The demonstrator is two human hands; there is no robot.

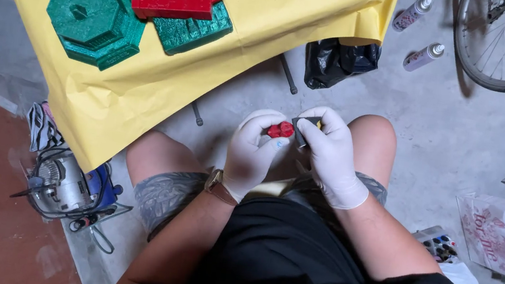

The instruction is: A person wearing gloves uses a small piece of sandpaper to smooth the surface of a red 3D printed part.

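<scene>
Here, seated over my knees, my gloved left hand (256, 152) grips a small red part (280, 129) while my right hand (328, 154) pinches a dark pad (301, 130) against it, apparently mid-sanding; steady, light strokes seem needed, beside the yellow-covered worktop (143, 93).

Even, fairly bright diffuse light from above; soft short shadows fall under the yellow sheet (211, 60) and just below the gloved fingers (268, 121), no hard glare except mild sheen on the gloves. Focus is sharp around the fingers, slightly softer far from them, with wide-angle stretch toward the corners.
</scene>
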